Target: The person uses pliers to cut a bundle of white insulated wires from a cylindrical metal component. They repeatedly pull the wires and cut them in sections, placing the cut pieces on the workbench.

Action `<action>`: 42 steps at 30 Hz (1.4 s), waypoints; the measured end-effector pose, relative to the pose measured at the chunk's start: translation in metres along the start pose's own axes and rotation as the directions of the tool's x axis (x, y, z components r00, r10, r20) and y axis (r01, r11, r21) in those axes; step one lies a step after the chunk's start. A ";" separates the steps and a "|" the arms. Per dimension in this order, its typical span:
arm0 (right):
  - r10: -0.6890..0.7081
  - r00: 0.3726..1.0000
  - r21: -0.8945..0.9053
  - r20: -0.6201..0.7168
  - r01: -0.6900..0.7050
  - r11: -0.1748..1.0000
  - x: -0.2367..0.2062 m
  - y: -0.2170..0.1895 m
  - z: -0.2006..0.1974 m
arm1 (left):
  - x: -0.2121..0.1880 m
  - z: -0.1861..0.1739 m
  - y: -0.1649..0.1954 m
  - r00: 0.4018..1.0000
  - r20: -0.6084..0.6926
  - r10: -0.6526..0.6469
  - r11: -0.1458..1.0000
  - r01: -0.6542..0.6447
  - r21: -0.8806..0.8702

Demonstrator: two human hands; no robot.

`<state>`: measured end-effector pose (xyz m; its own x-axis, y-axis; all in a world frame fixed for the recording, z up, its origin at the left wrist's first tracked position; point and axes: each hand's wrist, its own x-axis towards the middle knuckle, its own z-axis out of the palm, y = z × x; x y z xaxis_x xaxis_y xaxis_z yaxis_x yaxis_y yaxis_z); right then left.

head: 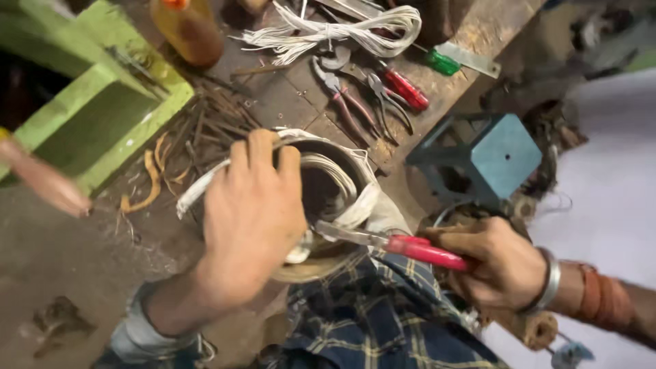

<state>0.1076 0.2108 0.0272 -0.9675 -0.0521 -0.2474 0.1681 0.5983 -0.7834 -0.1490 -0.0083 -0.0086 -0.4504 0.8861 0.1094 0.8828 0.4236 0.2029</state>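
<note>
A round metal ring wound with pale, glossy wire (335,188) sits on the person's lap, over blue checked cloth (383,321); the left hand (251,212) clamps its near rim, fingers (263,154) pressed together and curled over the top edge; the right hand (495,263) is closed around red-handled pliers (393,244), whose steel tip touches the ring just beside the left palm; beyond the fingertips lie more pliers (372,96), a loose white wire bundle (342,31) and an amber bottle (188,27) on a worn wooden bench (478,31); a grey-blue metal box (492,160) stands past the right knuckles; a green frame (102,96) lies left.
</note>
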 end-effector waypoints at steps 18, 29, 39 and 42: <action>0.010 0.947 0.120 0.321 -0.051 0.991 -0.006 0.082 0.019 | 0.003 -0.016 0.013 0.985 -0.164 -0.055 0.986 0.028 -0.167; -0.075 0.997 -0.175 0.016 0.076 0.982 0.023 0.017 0.021 | -0.016 0.002 -0.001 0.976 -0.210 -0.054 0.995 0.035 -0.090; -0.114 0.987 -0.198 0.115 0.135 0.971 0.037 -0.010 0.014 | 0.011 -0.017 0.014 0.975 0.182 -0.130 0.980 0.154 -0.128; 0.029 0.988 -0.358 0.150 0.027 0.933 0.033 -0.015 0.017 | 0.018 -0.012 0.016 0.981 0.144 -0.132 0.980 0.151 -0.127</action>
<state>0.0766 0.1860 0.0214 -0.9229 -0.1545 -0.3528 0.0630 0.8431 -0.5340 -0.1447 0.0119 0.0086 -0.5388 0.8403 -0.0601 0.7808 0.5249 0.3389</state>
